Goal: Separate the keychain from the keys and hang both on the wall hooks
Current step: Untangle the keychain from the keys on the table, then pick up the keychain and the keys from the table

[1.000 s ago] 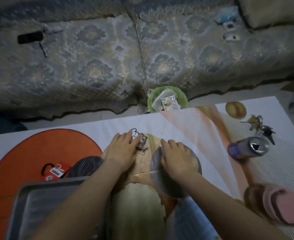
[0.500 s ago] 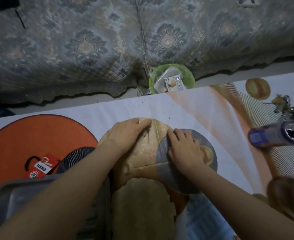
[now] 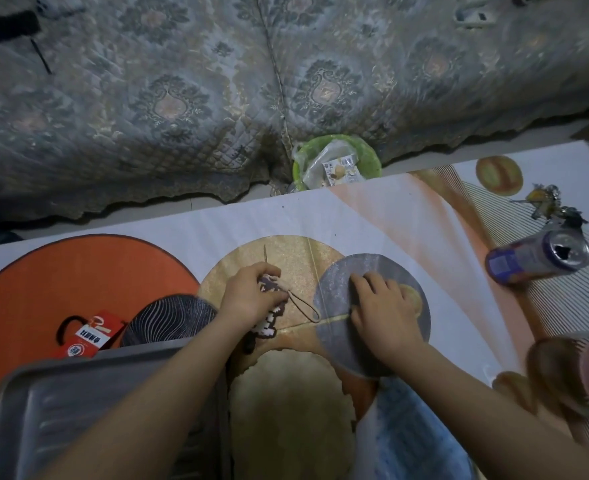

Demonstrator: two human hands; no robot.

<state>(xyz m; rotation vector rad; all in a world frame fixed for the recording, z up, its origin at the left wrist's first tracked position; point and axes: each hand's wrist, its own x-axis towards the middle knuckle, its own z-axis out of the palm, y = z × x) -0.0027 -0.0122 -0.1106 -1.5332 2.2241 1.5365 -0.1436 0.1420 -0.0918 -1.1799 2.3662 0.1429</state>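
Two hands (image 3: 251, 299) (image 3: 383, 317) on table, left gripping keychain (image 3: 270, 306)

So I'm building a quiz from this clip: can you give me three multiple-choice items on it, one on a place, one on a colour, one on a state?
1. Where does the drink can lie?
A. beside the right hand
B. far right of the table
C. in the tray

2. What colour is the bowl beyond the table's far edge?
A. green
B. red
C. white

3. What is the left hand doing?
A. resting open
B. gripping the pixel-pattern keychain
C. lifting the can

Answers: 1 B, it lies on its side near the right edge; 2 A, its rim is bright green; 3 B, the fingers close round the charm, its cord loop trailing out.
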